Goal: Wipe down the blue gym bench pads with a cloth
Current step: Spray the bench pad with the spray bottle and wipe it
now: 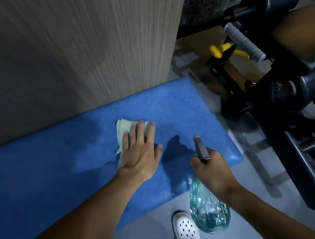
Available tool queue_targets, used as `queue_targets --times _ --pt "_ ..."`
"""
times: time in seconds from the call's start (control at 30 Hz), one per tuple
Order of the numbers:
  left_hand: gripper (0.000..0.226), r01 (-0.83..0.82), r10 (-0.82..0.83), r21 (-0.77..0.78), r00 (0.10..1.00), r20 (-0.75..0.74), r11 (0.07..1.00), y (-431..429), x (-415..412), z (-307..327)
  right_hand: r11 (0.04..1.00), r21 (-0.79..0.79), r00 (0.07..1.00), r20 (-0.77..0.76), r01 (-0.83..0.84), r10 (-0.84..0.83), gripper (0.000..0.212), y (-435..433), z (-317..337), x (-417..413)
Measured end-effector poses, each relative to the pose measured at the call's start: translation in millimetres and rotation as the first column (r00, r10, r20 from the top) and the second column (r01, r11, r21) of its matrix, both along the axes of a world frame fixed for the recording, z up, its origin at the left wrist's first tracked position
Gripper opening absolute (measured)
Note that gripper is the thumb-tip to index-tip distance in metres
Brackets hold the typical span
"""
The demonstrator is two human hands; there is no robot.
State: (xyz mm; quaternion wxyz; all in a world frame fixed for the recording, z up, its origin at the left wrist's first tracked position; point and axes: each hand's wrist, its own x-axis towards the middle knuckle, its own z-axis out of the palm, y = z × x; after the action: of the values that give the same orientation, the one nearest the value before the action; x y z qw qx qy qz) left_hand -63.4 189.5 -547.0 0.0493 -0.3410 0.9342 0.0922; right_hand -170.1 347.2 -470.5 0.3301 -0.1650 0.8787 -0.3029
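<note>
The left hand (139,150) lies flat and open on the cloth (124,131) on the blue pad (60,168), the right hand (211,169) grips the spray bottle (209,211), so she should press down and rub every wet spot.

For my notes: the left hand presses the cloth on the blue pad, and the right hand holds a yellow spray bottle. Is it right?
Not quite. In the head view the spray bottle in the right hand is clear bluish-green, not yellow. The left hand does press the cloth on the blue pad.
</note>
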Motion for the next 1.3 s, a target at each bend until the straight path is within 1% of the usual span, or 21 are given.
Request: queue_targets --times 0.1,0.17,0.23,0.3,0.37,0.47,0.67,0.8,0.9,0.97,1.1,1.17,1.23,1.3 --pt "0.066 0.043 -0.045 -0.066 0.999 -0.025 0.997 -4 19 -11 1.0 -0.008 1.0 -0.003 0.017 -0.017 0.016 1 -1 3" --pt "0.065 0.005 -0.011 -0.067 0.997 -0.082 0.998 -8 32 -13 0.999 -0.005 0.999 -0.004 0.033 -0.033 0.016 1 -2 6" --pt "0.066 -0.042 0.037 -0.047 0.994 -0.104 0.998 -8 43 -13 0.999 0.018 1.0 -0.01 0.026 -0.026 0.016 2 -5 11" --pt "0.067 -0.077 0.073 -0.032 0.992 -0.107 0.997 -8 53 -16 0.998 0.067 0.999 -0.035 0.008 -0.006 0.015 4 -6 16" --pt "0.07 -0.081 0.078 -0.037 0.994 -0.076 0.996 -10 63 -18 0.995 0.1 0.998 -0.056 -0.003 0.009 0.014 5 -8 21" --pt "0.071 -0.098 0.096 -0.043 0.994 -0.051 0.994 -11 84 -18 0.998 0.063 1.0 0.002 -0.005 0.004 0.012 5 -8 36" --pt "0.069 -0.19 0.187 -0.029 0.979 -0.082 0.981 -19 132 -15 0.999 -0.032 0.998 0.053 -0.038 0.04 0.014 -16 -7 78" --pt "0.074 -0.228 0.227 -0.004 0.972 -0.064 0.974 -28 165 -13 0.991 -0.079 0.989 0.099 -0.105 0.113 0.022 -39 -12 102" --pt "0.071 -0.263 0.261 -0.005 0.962 -0.077 0.965 -34 188 -13 0.987 -0.047 0.987 0.044 -0.152 0.154 0.023 -52 -14 118" --pt "0.068 -0.284 0.282 -0.016 0.955 -0.091 0.959 -36 202 -14 0.989 -0.037 0.99 0.009 -0.144 0.144 0.02 -59 -15 127" --pt "0.065 -0.31 0.305 -0.042 0.947 -0.096 0.95 -42 233 -16 0.988 -0.043 0.986 0.066 -0.149 0.151 0.013 -69 -18 146" --pt "0.064 -0.322 0.316 -0.055 0.944 -0.096 0.945 -45 249 -16 0.987 -0.04 0.984 0.074 -0.157 0.159 0.016 -74 -19 157" --pt "0.064 -0.346 0.34 -0.06 0.936 -0.095 0.936 -49 265 -17 0.981 -0.046 0.977 0.091 -0.19 0.194 0.019 -82 -18 172" --pt "0.064 -0.371 0.364 -0.062 0.926 -0.095 0.927 -52 282 -17 0.969 -0.047 0.962 0.119 -0.243 0.247 0.013 -92 -15 189"
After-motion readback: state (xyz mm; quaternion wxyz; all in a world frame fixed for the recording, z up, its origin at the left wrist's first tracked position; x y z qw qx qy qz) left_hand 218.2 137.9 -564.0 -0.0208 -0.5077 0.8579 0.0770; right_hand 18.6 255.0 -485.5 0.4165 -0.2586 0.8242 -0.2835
